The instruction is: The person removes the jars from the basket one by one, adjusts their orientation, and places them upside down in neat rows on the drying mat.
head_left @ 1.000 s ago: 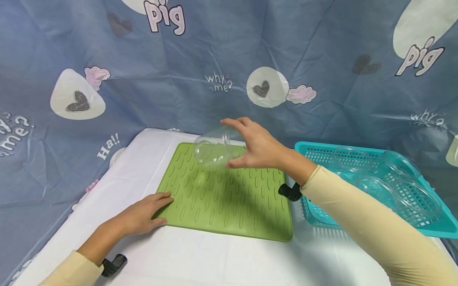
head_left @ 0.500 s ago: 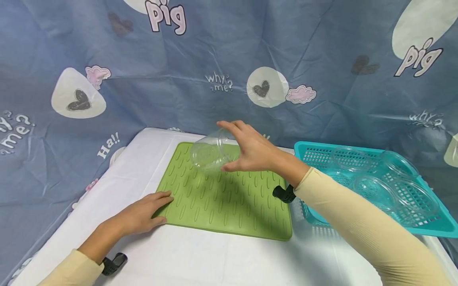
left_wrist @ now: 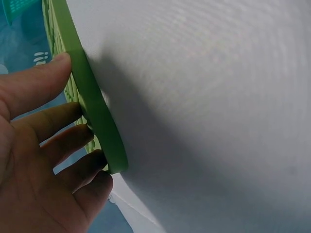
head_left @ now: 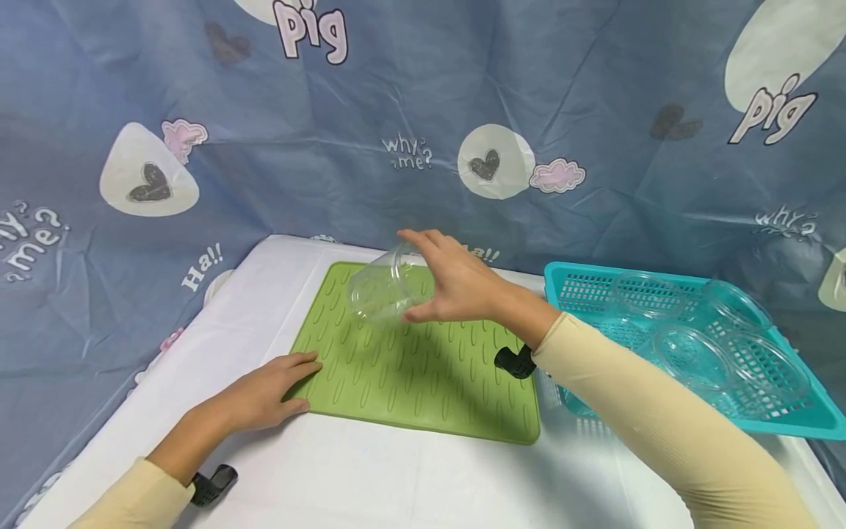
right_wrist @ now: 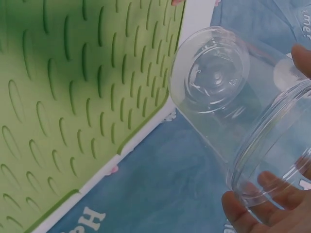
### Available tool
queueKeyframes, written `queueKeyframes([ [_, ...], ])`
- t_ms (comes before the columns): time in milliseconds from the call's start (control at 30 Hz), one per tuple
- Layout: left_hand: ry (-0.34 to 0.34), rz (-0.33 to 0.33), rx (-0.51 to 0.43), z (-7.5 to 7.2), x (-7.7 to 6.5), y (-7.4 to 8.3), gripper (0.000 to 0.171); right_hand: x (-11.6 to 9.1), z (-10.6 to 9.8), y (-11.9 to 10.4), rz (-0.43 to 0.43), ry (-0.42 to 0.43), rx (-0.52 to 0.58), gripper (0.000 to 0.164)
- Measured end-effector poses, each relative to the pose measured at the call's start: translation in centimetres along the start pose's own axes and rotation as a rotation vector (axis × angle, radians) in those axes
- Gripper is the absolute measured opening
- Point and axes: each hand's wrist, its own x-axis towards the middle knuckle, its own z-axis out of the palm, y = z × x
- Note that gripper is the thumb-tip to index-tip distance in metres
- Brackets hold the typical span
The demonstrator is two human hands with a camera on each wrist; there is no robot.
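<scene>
In front of the person lies a green mat (head_left: 423, 389) with raised oval ribs, and to its right stands a turquoise basket (head_left: 809, 427) in which several clear containers (head_left: 692, 356) lie. The right sleeve (head_left: 634, 389) crosses before the mat's right edge and hides a part of the basket. Under all is a white cloth (head_left: 396, 481), and behind it hangs a blue curtain (head_left: 350, 184), printed with hearts, clouds and words. The left hand (head_left: 264, 393) is nearer; its fingers are spread, and their tips and the thumb touch the mat at its near left corner. Farther away, the right hand (head_left: 456, 283) grips a clear cup (head_left: 378, 292) around its rim, with thumb and fingers curled. The cup is tilted on its side over the far left part of the mat, its base turned away from the palm.
</scene>
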Motion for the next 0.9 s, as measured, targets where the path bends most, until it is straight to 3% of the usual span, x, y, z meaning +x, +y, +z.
queueKeyframes([
  [667,-0.006,0.007,-0.122,-0.8,0.7,-0.7,0.057,0.1,1.2,-0.3,-0.031,0.008,0.046,0.109],
  [900,0.050,0.007,-0.164,-0.9,0.8,-0.7,0.053,-0.2,1.7,-0.3,-0.036,0.046,0.072,0.108],
])
